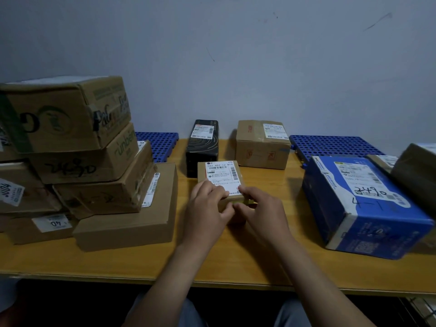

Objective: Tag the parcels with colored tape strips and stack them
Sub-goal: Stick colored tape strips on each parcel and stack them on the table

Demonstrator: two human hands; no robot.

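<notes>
Watching over the head feed, I see the fingers of the left hand curled over the near top edge of a small brown cardboard parcel. They lie on its white shipping label, with the thumb against the front face, so that hand clamps the parcel. The right hand has its fingers bent over the near right corner. Its thumb tip meets a short yellow-green tape strip on the parcel's near edge, between the two hands. I cannot tell whether the thumb pinches the strip or only presses it flat.

The parcel sits on the yellow wooden counter, about mid-width. Just behind it stands a black oblong box, and farther back to the right a brown taped carton. A blue and white carton with handwritten marks lies well apart on the right. A stack of brown cartons fills the left side. Blue perforated plastic mats lie along the wall.
</notes>
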